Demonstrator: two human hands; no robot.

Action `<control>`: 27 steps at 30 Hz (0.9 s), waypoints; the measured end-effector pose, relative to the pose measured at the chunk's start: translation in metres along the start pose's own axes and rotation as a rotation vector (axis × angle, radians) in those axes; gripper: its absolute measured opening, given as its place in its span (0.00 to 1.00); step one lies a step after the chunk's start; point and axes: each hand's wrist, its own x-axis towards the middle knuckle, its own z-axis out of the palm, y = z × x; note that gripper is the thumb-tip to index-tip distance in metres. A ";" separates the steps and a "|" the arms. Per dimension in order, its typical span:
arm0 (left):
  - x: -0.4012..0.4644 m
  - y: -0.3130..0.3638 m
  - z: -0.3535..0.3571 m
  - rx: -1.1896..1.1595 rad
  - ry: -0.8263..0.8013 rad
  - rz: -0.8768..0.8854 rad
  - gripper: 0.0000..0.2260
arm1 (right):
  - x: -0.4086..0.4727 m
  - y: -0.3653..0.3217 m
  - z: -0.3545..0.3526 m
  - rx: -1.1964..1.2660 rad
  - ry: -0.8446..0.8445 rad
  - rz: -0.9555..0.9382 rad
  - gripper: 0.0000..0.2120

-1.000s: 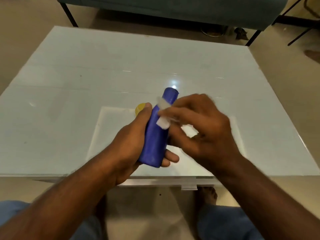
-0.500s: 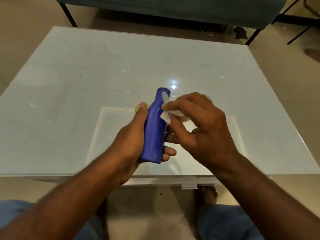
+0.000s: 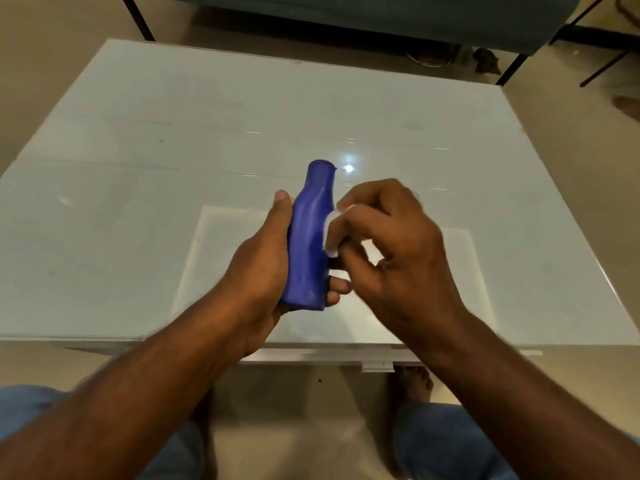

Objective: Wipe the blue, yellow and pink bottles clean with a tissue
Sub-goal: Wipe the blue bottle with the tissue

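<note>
My left hand grips the blue bottle around its lower body and holds it nearly upright above the near part of the white table, cap end away from me. A small white tissue is pinched in the fingers of my right hand and pressed against the bottle's right side at mid-height. Only a sliver of the yellow bottle shows, behind my left thumb. The pink bottle is hidden from view.
A pale rectangular sheet lies on the table under my hands. The table's near edge runs just below my wrists. A dark bench with black legs stands on the floor beyond the far edge. My knees and a bare foot show below.
The tissue in my right hand has slid from the bottle's neck down to its middle. My left hand has turned the bottle more upright, baring the cap end.
</note>
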 end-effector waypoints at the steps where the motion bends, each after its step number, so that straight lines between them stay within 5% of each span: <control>1: 0.001 -0.001 -0.001 -0.001 0.040 0.014 0.20 | -0.003 -0.005 0.000 0.015 -0.033 -0.039 0.07; 5: 0.001 -0.001 -0.005 0.015 0.008 0.019 0.23 | 0.001 -0.001 -0.003 0.073 -0.036 -0.044 0.05; 9: 0.000 -0.002 -0.002 0.027 -0.010 0.013 0.25 | 0.003 0.000 -0.004 0.106 0.026 0.128 0.16; 14: 0.003 -0.004 -0.005 0.064 0.117 -0.007 0.22 | -0.011 -0.023 0.004 0.025 -0.150 -0.233 0.09; 21: -0.002 -0.002 0.004 0.069 -0.046 -0.030 0.26 | 0.004 0.006 -0.008 -0.002 0.051 0.086 0.05; 27: 0.001 -0.001 -0.003 0.087 0.107 0.023 0.22 | -0.009 -0.018 0.002 0.084 -0.100 -0.080 0.07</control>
